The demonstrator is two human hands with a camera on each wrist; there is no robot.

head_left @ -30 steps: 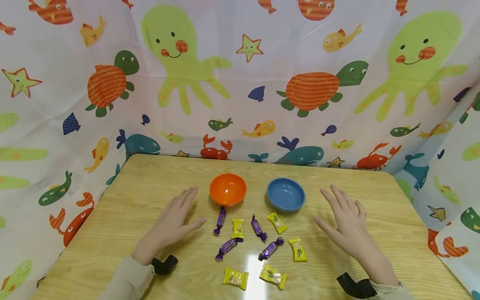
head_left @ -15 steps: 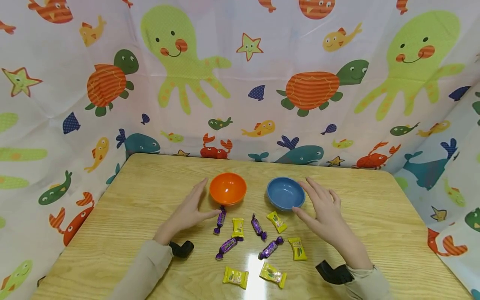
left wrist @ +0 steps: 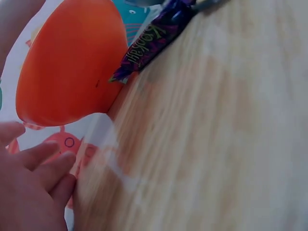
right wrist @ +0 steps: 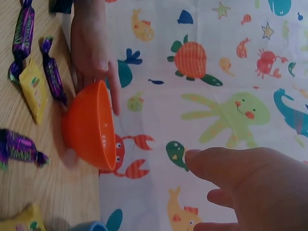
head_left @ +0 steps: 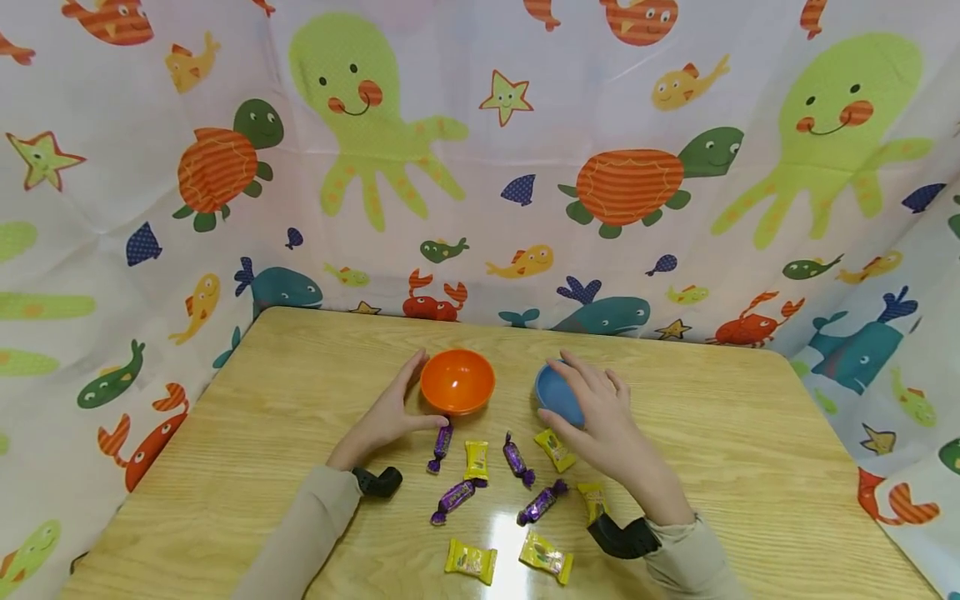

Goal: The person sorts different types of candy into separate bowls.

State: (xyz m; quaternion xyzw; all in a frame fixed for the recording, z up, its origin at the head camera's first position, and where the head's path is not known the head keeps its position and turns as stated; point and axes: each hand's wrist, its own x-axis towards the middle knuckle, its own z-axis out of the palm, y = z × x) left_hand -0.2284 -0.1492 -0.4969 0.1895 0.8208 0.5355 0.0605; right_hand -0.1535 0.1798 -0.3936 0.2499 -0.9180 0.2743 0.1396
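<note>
An orange bowl (head_left: 457, 382) sits toward the back of the table. My left hand (head_left: 386, 421) spreads beside its left side, thumb in front near a purple-wrapped candy (head_left: 441, 450). In the left wrist view a gap shows between the fingers (left wrist: 45, 168) and the bowl. To the right stands a blue bowl (head_left: 553, 393), partly covered by my right hand (head_left: 603, 425), which hovers over its right side with fingers extended. Just in front of this hand lies a yellow-wrapped candy (head_left: 553, 451). Only the blue rim (right wrist: 91, 226) shows in the right wrist view.
More purple candies (head_left: 542, 502) and yellow candies (head_left: 471, 560) lie scattered on the wooden table (head_left: 300, 367) before the bowls. A black wrist-camera mount (head_left: 622, 537) partly covers one yellow candy (head_left: 592, 500). A sea-animal curtain (head_left: 480, 192) hangs behind.
Both hands have moved inward and slightly away from me: the left to the orange bowl's side, the right leftward over the blue bowl. Bowls and candies have stayed put.
</note>
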